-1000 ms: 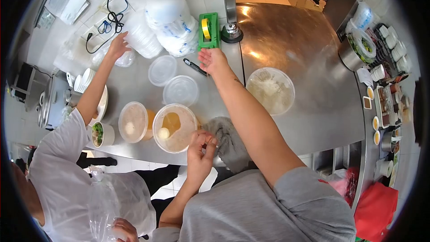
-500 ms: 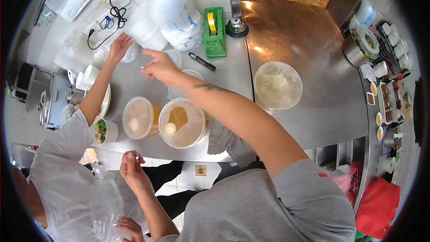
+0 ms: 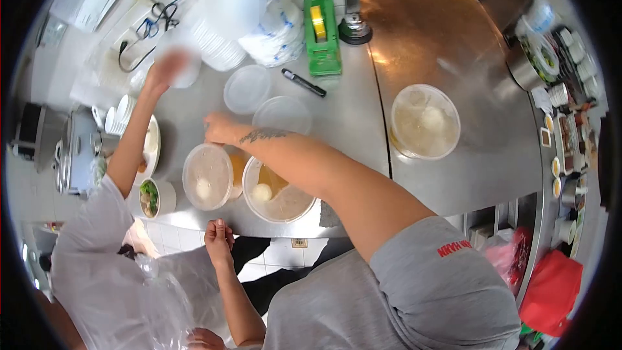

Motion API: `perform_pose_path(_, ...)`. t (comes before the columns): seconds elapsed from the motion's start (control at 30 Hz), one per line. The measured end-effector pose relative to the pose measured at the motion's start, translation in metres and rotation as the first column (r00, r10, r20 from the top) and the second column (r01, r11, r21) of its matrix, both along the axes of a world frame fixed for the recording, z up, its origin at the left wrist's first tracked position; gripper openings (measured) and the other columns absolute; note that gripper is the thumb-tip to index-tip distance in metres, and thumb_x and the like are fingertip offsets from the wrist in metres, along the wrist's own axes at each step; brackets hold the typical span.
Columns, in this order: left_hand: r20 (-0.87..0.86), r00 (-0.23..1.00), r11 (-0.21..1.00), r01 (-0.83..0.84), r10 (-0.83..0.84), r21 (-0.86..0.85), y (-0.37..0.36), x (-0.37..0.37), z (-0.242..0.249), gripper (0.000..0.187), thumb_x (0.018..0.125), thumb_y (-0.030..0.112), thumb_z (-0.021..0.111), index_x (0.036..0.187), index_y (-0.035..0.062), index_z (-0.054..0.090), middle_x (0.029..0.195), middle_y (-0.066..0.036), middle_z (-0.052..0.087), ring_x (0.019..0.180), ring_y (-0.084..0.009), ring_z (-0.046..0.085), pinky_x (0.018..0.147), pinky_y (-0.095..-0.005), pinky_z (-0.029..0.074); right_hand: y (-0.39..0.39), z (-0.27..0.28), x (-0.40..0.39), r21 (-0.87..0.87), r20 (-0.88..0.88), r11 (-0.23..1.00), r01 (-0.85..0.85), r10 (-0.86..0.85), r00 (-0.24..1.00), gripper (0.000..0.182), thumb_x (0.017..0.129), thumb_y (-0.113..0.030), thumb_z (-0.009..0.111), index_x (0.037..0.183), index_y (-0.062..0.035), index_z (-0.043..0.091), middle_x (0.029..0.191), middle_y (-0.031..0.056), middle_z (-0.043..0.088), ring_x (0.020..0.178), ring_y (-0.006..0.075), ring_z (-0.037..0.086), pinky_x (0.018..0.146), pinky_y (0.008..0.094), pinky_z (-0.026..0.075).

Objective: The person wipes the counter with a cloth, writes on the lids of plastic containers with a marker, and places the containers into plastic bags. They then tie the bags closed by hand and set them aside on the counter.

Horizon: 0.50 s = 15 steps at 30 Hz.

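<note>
My right hand [image 3: 222, 129] is over the steel counter, fingers curled and fingertips right at the back rim of a clear plastic tub [image 3: 207, 185] holding a pale round lump. Whatever those fingers grip is hidden. Beneath my right forearm stands a second tub [image 3: 285, 204] with amber liquid and another pale lump. My left hand [image 3: 219, 240] hangs in front of the counter edge, fingers folded in and nothing visible in them. Two clear round lids [image 3: 247, 89] lie behind my right arm, one partly covered by it. A co-worker's blurred hand [image 3: 170, 68] is at a clear round piece near stacked lids [image 3: 217, 45].
A larger tub of cloudy liquid [image 3: 426, 123] stands on the right counter. A green tape dispenser [image 3: 322, 45], black marker [image 3: 303, 82] and call bell [image 3: 354, 28] are at the back. A white cup with greens [image 3: 157, 198] sits left. The co-worker in white [image 3: 110, 266] stands close on my left.
My right hand has come down from a pointing pose toward the left tub's rim, uncovering the clear lids. The co-worker's hand is now at a clear round piece. The camera view has shifted slightly.
</note>
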<state>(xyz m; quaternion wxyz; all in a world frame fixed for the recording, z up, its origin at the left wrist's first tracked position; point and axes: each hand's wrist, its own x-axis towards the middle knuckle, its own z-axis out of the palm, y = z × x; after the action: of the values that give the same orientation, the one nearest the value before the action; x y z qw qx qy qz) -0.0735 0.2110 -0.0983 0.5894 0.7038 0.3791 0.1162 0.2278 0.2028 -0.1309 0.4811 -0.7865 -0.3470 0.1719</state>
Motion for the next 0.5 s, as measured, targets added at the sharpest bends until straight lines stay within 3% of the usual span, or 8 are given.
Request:
perform_pose_path(0.1,-0.032,0.996,0.996,0.086,-0.086,0.005,0.018,0.022,-0.015,0.024,0.093,0.024,0.05,0.075,0.0089,0.05,0.055,-0.001,0.047,0.035,-0.007,0.036,0.03,-0.0215,0.027,0.009,0.016,0.014,-0.408,0.006,0.871,-0.275,0.304,0.953,0.005,0.051,-0.008,0.068,0.052,-0.0107,0.064,0.052,0.0093,0.06,0.051,0.0211,0.06,0.052,0.0383,0.048)
perform_pose_path(0.13,-0.081,0.99,0.994,0.113,-0.111,0.01,0.026,0.027,-0.017,0.023,0.093,0.023,0.05,0.076,0.0076,0.05,0.052,-0.002,0.047,0.032,-0.0078,0.036,0.027,-0.0229,0.026,0.013,0.008,0.016,-0.416,0.25,0.848,-0.329,0.454,0.855,0.005,0.051,-0.009,0.069,0.054,-0.0102,0.065,0.053,0.0088,0.061,0.05,0.021,0.06,0.051,0.0374,0.048)
perform_pose_path(0.17,-0.093,0.987,0.99,0.135,-0.132,0.029,0.03,0.033,-0.019,0.023,0.093,0.023,0.05,0.077,0.0068,0.05,0.05,-0.002,0.046,0.031,-0.0082,0.036,0.027,-0.0232,0.025,0.015,-0.002,0.019,-0.45,0.467,0.81,-0.377,0.573,0.674,0.006,0.051,-0.01,0.07,0.056,-0.0097,0.066,0.054,0.0084,0.061,0.05,0.0209,0.06,0.05,0.0366,0.048)
perform_pose_path(0.2,-0.105,0.984,0.988,0.15,-0.144,0.048,0.032,0.036,-0.02,0.023,0.093,0.023,0.051,0.078,0.0059,0.05,0.049,-0.002,0.046,0.031,-0.0086,0.036,0.026,-0.0234,0.025,0.017,0.0,0.016,-0.385,0.2,0.856,-0.344,0.442,0.875,0.006,0.051,-0.011,0.07,0.055,-0.0094,0.066,0.054,0.0089,0.061,0.05,0.0216,0.06,0.05,0.0362,0.048)
perform_pose_path(0.27,-0.105,0.98,0.984,0.173,-0.168,0.047,0.029,0.037,-0.015,0.024,0.091,0.025,0.055,0.082,0.0031,0.051,0.048,-0.002,0.046,0.03,-0.0092,0.036,0.025,-0.0237,0.023,0.007,0.019,0.018,-0.403,-0.063,0.848,-0.345,0.35,0.935,0.006,0.054,-0.011,0.07,0.057,-0.0077,0.066,0.056,0.0106,0.062,0.052,0.0228,0.06,0.05,0.0359,0.048)
perform_pose_path(0.33,-0.282,0.941,0.925,0.264,-0.186,0.274,0.016,0.042,-0.002,0.024,0.088,0.025,0.059,0.086,0.0018,0.051,0.05,-0.003,0.049,0.032,-0.0099,0.041,0.027,-0.0237,0.026,-0.002,0.037,0.013,-0.549,-0.012,0.71,-0.441,0.521,0.854,0.007,0.059,-0.011,0.068,0.061,-0.005,0.066,0.061,0.0132,0.064,0.056,0.024,0.062,0.053,0.0359,0.049)
perform_pose_path(0.43,-0.273,0.946,0.855,0.281,-0.173,0.435,0.041,0.034,-0.034,0.026,0.088,0.026,0.057,0.09,0.0009,0.051,0.053,-0.005,0.052,0.036,-0.0119,0.046,0.03,-0.0243,0.032,0.012,0.0,0.001,-0.295,-0.129,0.952,-0.086,0.049,0.99,0.013,0.066,-0.021,0.065,0.069,-0.0094,0.071,0.075,0.0087,0.068,0.063,0.0203,0.064,0.06,0.0392,0.051)
perform_pose_path(0.5,-0.192,0.98,0.957,0.007,0.051,0.291,0.034,0.026,-0.031,0.03,0.09,0.03,0.054,0.092,0.0005,0.051,0.056,-0.006,0.055,0.038,-0.0132,0.049,0.031,-0.0237,0.032,0.03,-0.023,0.012,-0.357,0.133,0.932,-0.062,0.116,0.984,0.025,0.074,-0.03,0.061,0.077,-0.0073,0.07,0.081,0.0112,0.068,0.073,0.0246,0.065,0.069,0.0411,0.051)
